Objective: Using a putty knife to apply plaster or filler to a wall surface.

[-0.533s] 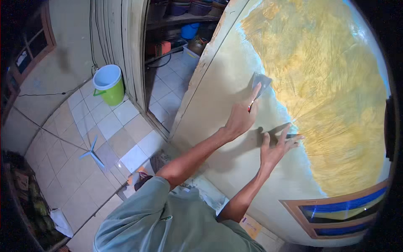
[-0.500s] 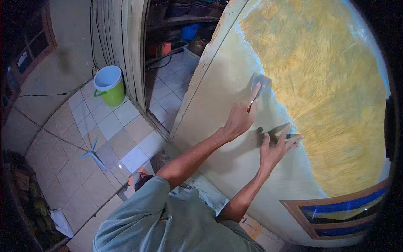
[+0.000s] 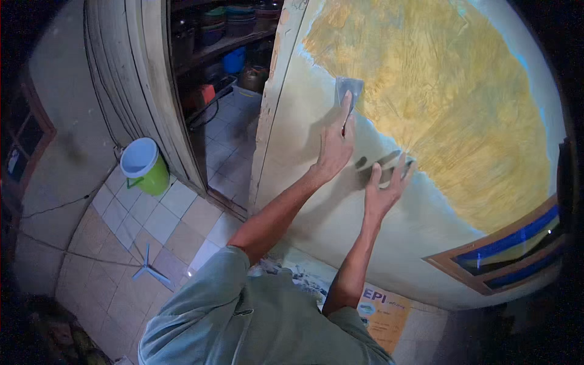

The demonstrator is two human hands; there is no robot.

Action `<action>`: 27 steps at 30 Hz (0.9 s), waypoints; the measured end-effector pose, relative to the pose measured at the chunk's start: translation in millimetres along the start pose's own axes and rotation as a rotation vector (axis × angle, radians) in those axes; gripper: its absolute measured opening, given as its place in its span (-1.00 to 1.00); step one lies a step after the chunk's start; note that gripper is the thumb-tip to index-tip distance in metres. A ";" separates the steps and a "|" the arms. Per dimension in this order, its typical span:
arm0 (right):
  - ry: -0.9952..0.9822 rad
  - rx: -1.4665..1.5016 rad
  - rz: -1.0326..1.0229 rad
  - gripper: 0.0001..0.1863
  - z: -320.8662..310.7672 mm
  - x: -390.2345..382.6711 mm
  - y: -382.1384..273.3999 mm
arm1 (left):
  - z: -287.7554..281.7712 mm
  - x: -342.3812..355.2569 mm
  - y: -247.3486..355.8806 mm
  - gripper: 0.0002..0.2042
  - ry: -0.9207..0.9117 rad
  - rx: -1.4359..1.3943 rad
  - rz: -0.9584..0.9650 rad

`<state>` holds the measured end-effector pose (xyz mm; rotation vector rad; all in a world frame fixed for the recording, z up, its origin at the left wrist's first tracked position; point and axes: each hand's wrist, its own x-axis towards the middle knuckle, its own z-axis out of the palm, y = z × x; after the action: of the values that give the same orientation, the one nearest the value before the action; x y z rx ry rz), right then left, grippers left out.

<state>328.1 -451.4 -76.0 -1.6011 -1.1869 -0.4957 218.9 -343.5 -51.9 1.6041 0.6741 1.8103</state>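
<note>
My left hand (image 3: pixel 333 149) is closed round the handle of a scraper (image 3: pixel 350 90), with the index finger laid along its flat metal blade. The blade's wide end lies against the wall at the lower left border of a large ochre-yellow patch (image 3: pixel 450 109). Light blue edging runs between this patch and the pale cream wall (image 3: pixel 292 134). Lower and to the right, my right hand (image 3: pixel 383 196) has its fingers spread, the tips at the patch's edge, and nothing shows in it. Most of the scraper's handle is hidden by my left fingers.
Left of the wall, a doorway (image 3: pixel 225 140) opens on shelves with stacked tubs. A green bucket (image 3: pixel 157 177) and a blue three-bladed fan (image 3: pixel 146 269) are at the left. A wood-framed window (image 3: pixel 462 258) is at the lower right, above an orange printed sheet (image 3: pixel 383 319).
The view has shifted, so the wall and doorway sit further left. My left hand has moved the scraper up along the patch's edge. My right hand remains spread by the edge.
</note>
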 end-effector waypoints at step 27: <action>-0.269 0.837 0.459 -0.52 62.9 19.1 -166.5 | -100.8 18.0 51.0 -0.38 -0.244 -0.052 0.035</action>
<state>175.9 -390.7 -3.8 -1.1437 -0.9738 0.4828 111.9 -362.1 -16.1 1.7733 0.4868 1.6071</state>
